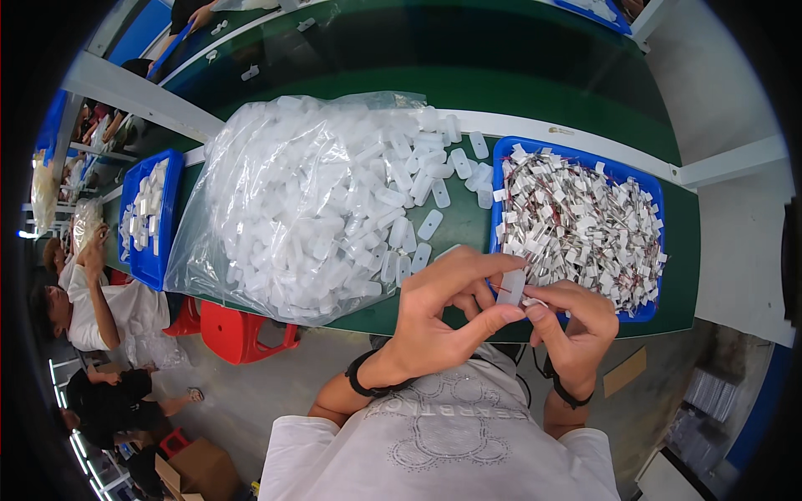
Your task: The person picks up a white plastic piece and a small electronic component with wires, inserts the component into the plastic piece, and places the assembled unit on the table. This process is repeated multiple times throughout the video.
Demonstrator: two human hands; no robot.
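My left hand (455, 311) pinches a small translucent white plastic case (511, 286) between thumb and forefinger. Close against it, my right hand (575, 321) has its thumb and fingertips closed on a small white part with thin red wire, partly hidden by the fingers. Both hands are held above the table's near edge. Just beyond them lies a blue tray (499, 179) heaped with small white wired parts (576, 225). To the left, a large clear plastic bag (284, 209) is full of matching translucent cases, several of them spilled onto the green table (468, 219).
A second blue tray (171, 221) with white pieces stands at the far left of the table. White frame bars (138, 92) rise around the bench. A red stool (238, 332) sits beneath the left side. Other people (100, 313) are at the left; a cardboard box (205, 472) is on the floor.
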